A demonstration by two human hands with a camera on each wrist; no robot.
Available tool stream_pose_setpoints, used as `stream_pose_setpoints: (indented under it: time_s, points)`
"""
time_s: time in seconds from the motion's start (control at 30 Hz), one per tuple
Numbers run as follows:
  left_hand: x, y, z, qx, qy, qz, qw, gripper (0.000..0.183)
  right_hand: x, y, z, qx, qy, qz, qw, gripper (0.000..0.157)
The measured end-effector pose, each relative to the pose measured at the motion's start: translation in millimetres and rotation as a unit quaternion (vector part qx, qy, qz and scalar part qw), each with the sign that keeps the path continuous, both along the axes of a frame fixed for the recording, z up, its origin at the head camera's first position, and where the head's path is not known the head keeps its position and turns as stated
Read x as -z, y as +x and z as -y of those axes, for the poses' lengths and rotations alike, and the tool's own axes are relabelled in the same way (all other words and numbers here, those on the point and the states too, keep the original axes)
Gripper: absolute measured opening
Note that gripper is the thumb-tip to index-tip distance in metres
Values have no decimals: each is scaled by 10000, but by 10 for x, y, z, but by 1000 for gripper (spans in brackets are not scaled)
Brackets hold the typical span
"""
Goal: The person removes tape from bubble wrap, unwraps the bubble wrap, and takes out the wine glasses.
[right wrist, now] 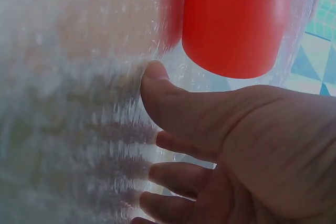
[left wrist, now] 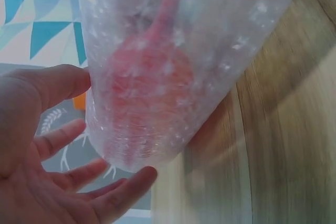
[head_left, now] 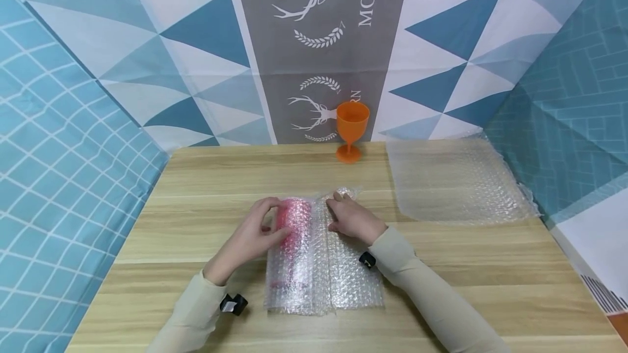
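Note:
A red goblet (head_left: 296, 219) lies on its side under clear bubble wrap (head_left: 355, 287), its bowl toward the far side and its stem toward the person. My left hand (head_left: 262, 227) is at the left side of the bowl, thumb and fingertips against the wrapped surface. Seen from the left wrist, its fingers (left wrist: 58, 140) are spread and relaxed. Just right of the goblet, my right hand (head_left: 355, 219) pinches the sheet, thumb (right wrist: 163, 85) on the near face and the other fingertips behind it. The right wrist view shows the red bowl (right wrist: 236, 24) beside that thumb.
An upright orange goblet (head_left: 352, 121) stands at the table's back edge before the patterned cloth wall. Another bubble wrap sheet (head_left: 441, 178) lies flat at the back right. The wooden table (head_left: 196, 189) has blue cloth on its left and right sides.

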State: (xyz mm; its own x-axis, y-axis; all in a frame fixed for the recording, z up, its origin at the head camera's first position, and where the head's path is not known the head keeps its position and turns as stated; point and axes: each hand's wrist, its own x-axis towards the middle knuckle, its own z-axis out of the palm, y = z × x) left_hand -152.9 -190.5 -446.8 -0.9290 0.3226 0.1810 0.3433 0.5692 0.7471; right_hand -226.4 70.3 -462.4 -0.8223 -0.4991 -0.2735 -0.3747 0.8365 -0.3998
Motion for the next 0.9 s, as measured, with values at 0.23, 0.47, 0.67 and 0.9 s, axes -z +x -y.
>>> stream_pose_setpoints:
  time_s: [0.23,0.47,0.67,0.9]
  points:
    - [-50,16,42,161,-422,-531,9976,57,-27,-4,-1,63,-72,213,9997,72]
    - [-77,29,40,465,-906,-1016,9896,39,-8,-37,-56,47,-221,280,9994,74]
    - [-80,61,35,425,-933,-874,9909,31,8,-33,-145,33,-357,173,9992,70]
    - [-106,72,-8,329,-899,-631,9934,29,-35,-17,-177,-75,-341,29,9994,66]
